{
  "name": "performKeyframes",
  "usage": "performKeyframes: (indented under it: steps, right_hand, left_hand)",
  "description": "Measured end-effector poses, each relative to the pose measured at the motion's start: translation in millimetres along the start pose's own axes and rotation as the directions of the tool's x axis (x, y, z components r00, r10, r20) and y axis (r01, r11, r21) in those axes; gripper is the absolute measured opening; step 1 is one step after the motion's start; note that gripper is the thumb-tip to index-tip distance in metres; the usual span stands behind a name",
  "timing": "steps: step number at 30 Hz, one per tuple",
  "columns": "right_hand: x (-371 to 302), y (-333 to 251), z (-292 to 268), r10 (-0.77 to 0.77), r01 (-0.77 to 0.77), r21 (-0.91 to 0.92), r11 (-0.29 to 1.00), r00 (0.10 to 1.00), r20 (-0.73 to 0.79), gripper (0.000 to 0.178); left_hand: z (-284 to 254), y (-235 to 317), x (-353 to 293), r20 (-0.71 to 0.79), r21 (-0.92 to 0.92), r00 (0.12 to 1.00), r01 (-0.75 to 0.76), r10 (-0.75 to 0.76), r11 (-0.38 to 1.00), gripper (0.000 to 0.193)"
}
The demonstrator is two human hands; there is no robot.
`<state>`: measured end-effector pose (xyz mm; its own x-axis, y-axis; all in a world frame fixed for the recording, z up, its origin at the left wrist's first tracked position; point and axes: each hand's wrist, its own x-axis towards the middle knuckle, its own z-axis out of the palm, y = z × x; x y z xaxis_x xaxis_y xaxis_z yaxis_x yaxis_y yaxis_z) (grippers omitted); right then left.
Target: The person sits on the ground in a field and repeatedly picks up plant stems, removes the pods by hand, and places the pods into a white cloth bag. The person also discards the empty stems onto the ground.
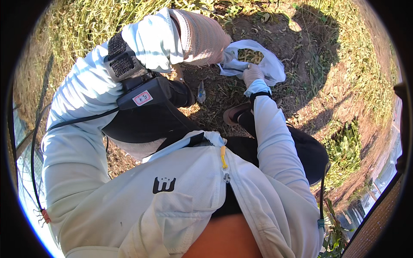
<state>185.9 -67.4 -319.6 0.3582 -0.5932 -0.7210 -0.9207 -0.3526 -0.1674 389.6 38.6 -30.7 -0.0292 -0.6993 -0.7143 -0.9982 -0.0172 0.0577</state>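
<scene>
A white plastic bag [275, 72] is held with its mouth open at the upper middle, above the soil. Small yellow-green pods or leafy bits [250, 56] lie inside it; their exact kind is too small to tell. My left hand [218, 45], in a pinkish knit glove, reaches in from the left and closes at the bag's left rim, its fingertips partly hidden. On the near rim, my right hand [253, 75], in a light glove, grips the plastic with fingers closed.
Bare soil [258, 30] lies around the bag, with cut stems and leaves [94, 21] beyond. A small clear plastic item [201, 92] rests on the ground near my shoe [234, 115]. A green clump [346, 146] stands at the right. A black cable [81, 122] runs along my left arm.
</scene>
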Motion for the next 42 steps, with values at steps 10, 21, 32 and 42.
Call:
performKeyframes:
  steps: [10,21,32,42]
  right_hand:
    - [-2,1,10,-0.186,0.207,0.07,0.976,0.955,-0.233,0.031]
    - [5,-35,-13,-0.444,0.44,-0.06,0.896,0.891,-0.096,0.038]
    - [-91,-4,-217,-0.49,0.352,0.839,0.415,0.863,-0.12,0.032]
    - [-159,123,-261,-0.223,0.362,0.74,0.566,0.932,-0.286,0.035]
  left_hand:
    - [-8,0,-12,-0.038,-0.085,0.999,-0.016,0.013,0.996,0.036]
    - [4,-14,-5,-0.143,0.073,0.977,-0.151,0.16,0.986,0.031]
    - [47,-58,23,-0.417,-0.257,0.841,-0.473,0.345,0.843,0.026]
    - [16,-62,3,-0.252,-0.429,0.964,-0.187,0.082,0.884,0.029]
